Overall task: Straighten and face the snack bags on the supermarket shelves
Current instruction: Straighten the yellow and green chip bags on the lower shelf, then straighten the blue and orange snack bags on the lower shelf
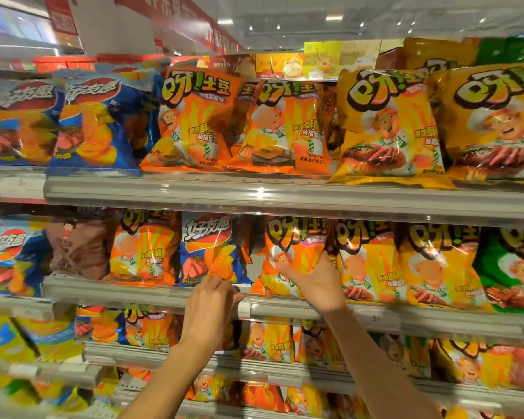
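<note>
both hands reach up to the second shelf (300,306) of a supermarket snack rack. the left hand (210,309) is curled at the shelf's front lip, its fingers (224,287) bent against the bottom edge of a blue ridged-chip bag (209,249); whether they pinch the bag or only touch it cannot be told. the right hand (318,282) is spread flat and released, palm on the face of an orange potato-stick bag (291,255), thumb stretched left across the printed chef. a narrow gap separates these two bags. just right of the orange bag stand two yellow steak-flavour bags (369,264), then a green bag (511,267) at the frame edge. left of the blue bag sit another orange bag (142,249), a brown bag (79,246) and a blue bag (15,255). a white price tag (244,308) sits on the shelf rail between the hands. the top shelf (254,195) carries blue, orange and yellow bags facing forward. lower shelves hold more bags, partly hidden by both forearms.
</note>
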{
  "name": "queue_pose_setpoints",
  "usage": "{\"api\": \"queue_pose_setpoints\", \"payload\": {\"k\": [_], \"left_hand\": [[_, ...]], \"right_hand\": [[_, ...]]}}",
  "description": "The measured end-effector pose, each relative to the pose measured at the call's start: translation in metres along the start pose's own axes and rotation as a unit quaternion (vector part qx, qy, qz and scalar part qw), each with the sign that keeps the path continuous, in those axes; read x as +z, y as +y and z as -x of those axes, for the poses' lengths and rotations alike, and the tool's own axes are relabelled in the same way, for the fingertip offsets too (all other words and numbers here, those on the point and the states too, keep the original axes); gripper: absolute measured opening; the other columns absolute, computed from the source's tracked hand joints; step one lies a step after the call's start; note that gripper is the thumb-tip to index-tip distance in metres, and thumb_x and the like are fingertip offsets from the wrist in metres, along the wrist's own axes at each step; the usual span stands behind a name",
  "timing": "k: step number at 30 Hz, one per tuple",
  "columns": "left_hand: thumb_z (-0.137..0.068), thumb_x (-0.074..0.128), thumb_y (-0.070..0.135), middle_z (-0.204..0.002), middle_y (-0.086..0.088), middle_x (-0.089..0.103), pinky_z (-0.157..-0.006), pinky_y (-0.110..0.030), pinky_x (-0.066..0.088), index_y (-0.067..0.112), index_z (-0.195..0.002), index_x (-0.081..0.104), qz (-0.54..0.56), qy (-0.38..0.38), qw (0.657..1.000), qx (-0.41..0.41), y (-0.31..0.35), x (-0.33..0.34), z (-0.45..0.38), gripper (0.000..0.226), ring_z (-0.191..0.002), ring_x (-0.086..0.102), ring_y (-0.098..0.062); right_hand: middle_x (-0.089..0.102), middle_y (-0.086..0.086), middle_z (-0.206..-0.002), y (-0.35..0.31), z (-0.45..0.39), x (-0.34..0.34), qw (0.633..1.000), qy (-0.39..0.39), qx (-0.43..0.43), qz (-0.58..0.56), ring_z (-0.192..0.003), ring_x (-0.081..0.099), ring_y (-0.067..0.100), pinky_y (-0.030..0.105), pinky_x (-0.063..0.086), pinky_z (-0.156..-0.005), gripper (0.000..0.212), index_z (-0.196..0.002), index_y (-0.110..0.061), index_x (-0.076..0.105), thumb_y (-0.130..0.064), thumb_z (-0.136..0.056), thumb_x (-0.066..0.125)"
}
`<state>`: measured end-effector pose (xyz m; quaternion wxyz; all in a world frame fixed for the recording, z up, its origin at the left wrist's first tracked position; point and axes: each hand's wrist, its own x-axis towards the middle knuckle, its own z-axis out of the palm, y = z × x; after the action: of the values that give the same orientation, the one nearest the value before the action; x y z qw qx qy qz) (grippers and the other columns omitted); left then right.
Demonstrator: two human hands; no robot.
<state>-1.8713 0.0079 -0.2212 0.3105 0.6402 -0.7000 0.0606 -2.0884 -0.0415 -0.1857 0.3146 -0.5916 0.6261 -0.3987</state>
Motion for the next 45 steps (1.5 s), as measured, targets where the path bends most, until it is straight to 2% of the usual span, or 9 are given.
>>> {"api": "queue_pose_setpoints", "payload": {"k": [9,14,16,19,23,27,32,38,45], "left_hand": [[-0.088,0.072,0.037,-0.083,0.005,0.063,-0.063,-0.034,0.049,0.021,-0.083,0.071,0.018,0.027,0.998,0.049,-0.013,0.003,0.003,0.017,-0.082,0.058,-0.019],[-0.088,0.073,0.033,-0.09,0.006,0.065,-0.069,-0.035,0.054,0.02,-0.093,0.073,0.095,0.011,0.992,0.086,-0.03,-0.001,0.003,0.015,-0.087,0.06,-0.017],[-0.085,0.074,0.019,-0.089,0.004,0.067,-0.067,-0.037,0.055,0.017,-0.088,0.072,0.129,0.015,0.98,0.149,-0.041,-0.007,0.003,0.005,-0.083,0.062,-0.019],[-0.089,0.065,0.007,-0.082,0.004,0.062,-0.063,-0.036,0.051,0.014,-0.081,0.063,0.192,0.052,0.955,0.219,-0.066,-0.022,0.004,0.011,-0.076,0.057,-0.018],[-0.088,0.07,0.021,-0.098,0.012,0.064,-0.084,-0.016,0.042,0.019,-0.098,0.066,0.232,0.108,0.947,0.195,-0.111,-0.049,0.0,0.011,-0.094,0.053,0.001],[-0.088,0.068,0.028,-0.104,0.02,0.062,-0.085,-0.019,0.044,0.025,-0.1,0.067,0.285,0.123,0.948,0.07,-0.151,-0.073,-0.01,0.013,-0.099,0.057,0.001],[-0.085,0.067,0.035,-0.109,0.017,0.05,-0.084,-0.018,0.034,0.024,-0.118,0.059,0.257,0.146,0.955,-0.03,-0.185,-0.083,-0.021,0.036,-0.103,0.046,-0.003],[-0.083,0.077,0.036,-0.129,-0.006,0.053,-0.1,-0.034,0.037,0.01,-0.135,0.049,0.234,0.097,0.96,-0.122,-0.197,-0.082,-0.035,0.064,-0.124,0.045,-0.024],[-0.064,0.087,0.049,-0.108,0.012,0.066,-0.076,-0.022,0.049,0.021,-0.124,0.051,0.366,-0.086,0.904,-0.205,-0.217,-0.084,-0.064,0.076,-0.094,0.064,-0.007]], "right_hand": [[0.048,-0.004,-0.15,-0.001,0.019,0.008,0.994,0.103,-0.027,-0.03,-0.14,0.045,0.021,0.043,0.038,-0.116,0.106,-0.149,-0.028,0.04,-0.083,-0.065,0.071],[0.056,0.024,-0.14,-0.013,0.045,0.04,0.927,0.34,-0.16,-0.002,-0.133,0.051,0.037,0.043,0.042,-0.113,0.082,-0.142,0.008,0.048,-0.026,-0.078,0.087],[0.051,0.013,-0.146,-0.026,0.052,0.053,0.913,0.374,-0.164,-0.009,-0.138,0.046,0.027,0.039,0.038,-0.116,0.071,-0.146,-0.005,0.047,-0.023,-0.086,0.081],[0.043,-0.012,-0.151,-0.047,0.061,0.084,0.921,0.368,-0.097,-0.085,-0.136,0.035,-0.002,0.013,0.023,-0.109,0.063,-0.148,-0.03,0.044,-0.031,-0.092,0.072],[0.055,-0.011,-0.137,-0.065,0.066,0.124,0.931,0.332,-0.123,-0.09,-0.127,0.05,0.004,0.028,0.039,-0.107,0.048,-0.139,-0.025,0.056,-0.027,-0.093,0.071],[0.057,-0.012,-0.133,-0.071,0.066,0.151,0.95,0.27,-0.095,-0.124,-0.112,0.052,-0.017,0.006,0.044,-0.091,0.05,-0.138,-0.03,0.055,-0.036,-0.092,0.072],[0.048,-0.01,-0.148,-0.078,0.064,0.163,0.977,0.188,-0.058,-0.087,-0.132,0.05,0.011,0.042,0.045,-0.11,0.082,-0.15,-0.032,0.042,-0.068,-0.08,0.065],[0.046,-0.003,-0.153,-0.085,0.044,0.16,0.99,0.126,-0.039,-0.044,-0.139,0.045,0.018,0.049,0.041,-0.114,0.091,-0.154,-0.025,0.035,-0.057,-0.081,0.076],[0.063,-0.001,-0.131,-0.088,0.013,0.156,0.999,0.03,0.006,-0.021,-0.122,0.06,0.022,0.048,0.051,-0.104,0.104,-0.141,-0.02,0.043,-0.067,-0.058,0.084]]}}
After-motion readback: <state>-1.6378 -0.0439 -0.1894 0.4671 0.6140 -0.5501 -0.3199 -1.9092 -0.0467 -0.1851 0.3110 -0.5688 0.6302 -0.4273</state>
